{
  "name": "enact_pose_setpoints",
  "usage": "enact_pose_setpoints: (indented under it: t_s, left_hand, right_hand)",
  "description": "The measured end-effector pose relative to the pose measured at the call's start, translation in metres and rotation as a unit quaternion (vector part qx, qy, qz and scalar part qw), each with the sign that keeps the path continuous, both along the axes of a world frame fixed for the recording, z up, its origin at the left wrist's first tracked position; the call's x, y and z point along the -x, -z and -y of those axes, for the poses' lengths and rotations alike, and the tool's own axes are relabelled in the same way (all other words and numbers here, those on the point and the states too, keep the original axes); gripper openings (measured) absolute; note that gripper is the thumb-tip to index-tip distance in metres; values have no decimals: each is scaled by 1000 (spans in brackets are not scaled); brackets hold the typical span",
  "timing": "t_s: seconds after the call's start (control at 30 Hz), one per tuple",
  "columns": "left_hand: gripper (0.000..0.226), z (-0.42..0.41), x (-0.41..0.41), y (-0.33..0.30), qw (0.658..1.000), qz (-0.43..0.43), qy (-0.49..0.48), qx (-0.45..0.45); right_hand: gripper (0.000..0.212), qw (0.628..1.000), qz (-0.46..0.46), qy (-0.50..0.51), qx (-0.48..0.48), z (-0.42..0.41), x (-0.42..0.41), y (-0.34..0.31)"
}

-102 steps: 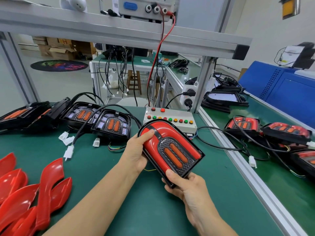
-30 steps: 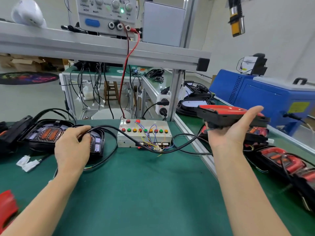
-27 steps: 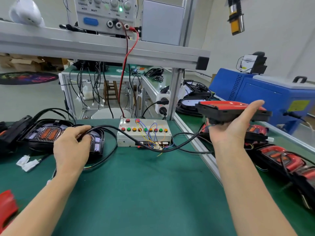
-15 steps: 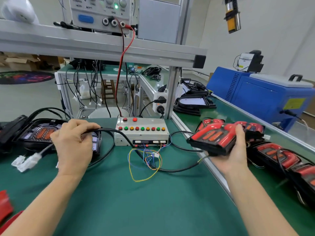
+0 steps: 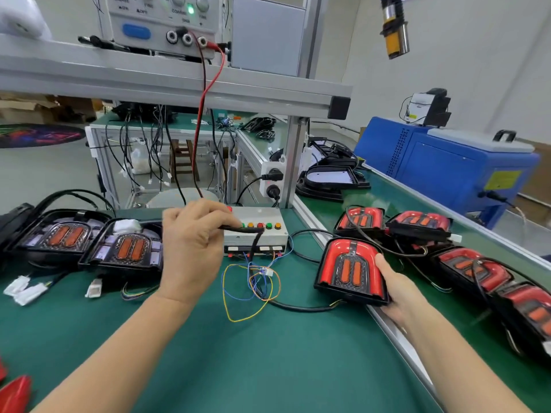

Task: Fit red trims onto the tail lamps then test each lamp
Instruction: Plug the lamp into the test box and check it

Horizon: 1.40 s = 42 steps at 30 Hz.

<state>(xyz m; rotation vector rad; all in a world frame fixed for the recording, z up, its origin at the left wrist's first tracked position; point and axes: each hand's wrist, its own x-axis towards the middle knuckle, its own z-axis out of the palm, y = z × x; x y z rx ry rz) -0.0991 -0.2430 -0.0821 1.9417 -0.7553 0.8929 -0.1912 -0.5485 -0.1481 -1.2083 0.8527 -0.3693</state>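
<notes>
My right hand [image 5: 398, 293] grips a tail lamp with a red trim [image 5: 350, 268] from below, at the right edge of the green bench, lens facing up. A black cable [image 5: 250, 234] is pinched in my left hand [image 5: 190, 245], just in front of the white test box [image 5: 259, 226] with coloured buttons. The cable's coloured wires hang to a small connector [image 5: 265, 271] on the mat. At the left lie two tail lamps without trim [image 5: 125, 248] [image 5: 64, 235]. A loose red trim [image 5: 13, 393] shows at the bottom left corner.
Several trimmed tail lamps [image 5: 417, 223] with cables lie on the green conveyor [image 5: 447, 317] to the right. White connectors [image 5: 25, 289] lie at the left. A power supply [image 5: 161, 22] sits on the overhead shelf with red and black leads. A blue machine [image 5: 441, 165] stands beyond the conveyor.
My right hand lowered the trimmed lamp and turned its lens up at the bench edge. My left hand left the untrimmed lamp and lifted the black cable toward the test box.
</notes>
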Motion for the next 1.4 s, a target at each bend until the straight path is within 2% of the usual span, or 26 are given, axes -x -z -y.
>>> enact_pose_setpoints:
  t_s: [0.1, 0.23, 0.3, 0.4, 0.47, 0.53, 0.63, 0.7, 0.77, 0.93, 1.03, 1.13, 1.17, 1.2, 1.33, 1.4]
  left_hand:
    - [28, 5, 2, 4, 999, -34, 18, 12]
    - [33, 3, 0, 5, 989, -115, 54, 81]
    - [36, 2, -2, 3, 980, -156, 57, 106]
    - [38, 1, -7, 0, 958, -237, 71, 147]
    - [44, 0, -10, -3, 927, -298, 101, 202]
    - [43, -2, -12, -6, 899, -346, 115, 245]
    - [40, -4, -19, -11, 844, -440, 121, 282]
    - [43, -4, -22, -13, 802, -494, 131, 309]
    - [45, -4, -24, -16, 766, -527, 143, 338]
    - [37, 1, -23, -20, 682, -584, 176, 404]
    - [35, 10, -19, -23, 651, -599, 198, 423]
    - [35, 18, -15, -24, 626, -592, 213, 461]
    - [33, 18, -15, -23, 629, -585, 219, 462]
    - [28, 19, -15, -22, 648, -577, 219, 447]
    - [18, 20, -18, 2, 813, -524, 114, 227]
    - [17, 24, -17, 20, 849, -509, 93, 110]
  right_hand:
    - [43, 991, -77, -12, 106, 5, -1, -6]
    - [54, 946, -172, -49, 272, 10, -2, -13]
    - [54, 897, -241, -84, 362, 10, -2, -17]
    - [56, 783, -339, -97, 512, 5, -2, -24]
    - [53, 757, -315, -79, 568, -7, -2, -30]
    - [53, 760, -233, -74, 602, -24, -4, -38]
    - [37, 786, -76, -112, 604, -61, -6, -54]
    - [23, 805, 11, -184, 563, -90, -6, -60]
    - [18, 811, 62, -275, 513, -118, -6, -62]
    - [31, 809, 69, -415, 411, -168, -15, -49]
    - [21, 798, 65, -446, 399, -182, -20, -45]
    - [14, 818, 60, -456, 346, -181, -22, -45]
    - [9, 821, 66, -459, 334, -179, -22, -46]
    - [4, 824, 73, -457, 326, -175, -22, -48]
    - [10, 870, 106, -371, 308, -152, -21, -54]
    - [12, 894, 115, -330, 280, -141, -19, -54]
